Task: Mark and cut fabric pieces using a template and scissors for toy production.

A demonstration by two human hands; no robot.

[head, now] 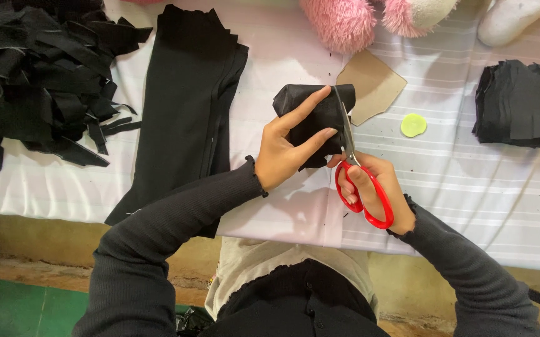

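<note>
Two hands work at the near middle of a white striped tablecloth (469, 187). The left hand (285, 153) pinches a folded black fabric piece (313, 118), fingers closed over it. The right hand (376, 187) grips red-handled scissors (357, 181), fingers through the loops; the blades run into the fabric's right edge, their opening hidden. No container shows. Far left lies a heap of black scraps (33, 75), cut off by the frame; a long black cloth (189, 106) sits beside it. Right lie a brown cardboard shape (376, 84), a green disc (413, 125) and a black stack (519, 103).

black fabric scraps (39, 75), cardboard template (374, 84), green disc (413, 125), pink plush (345, 22)
</note>
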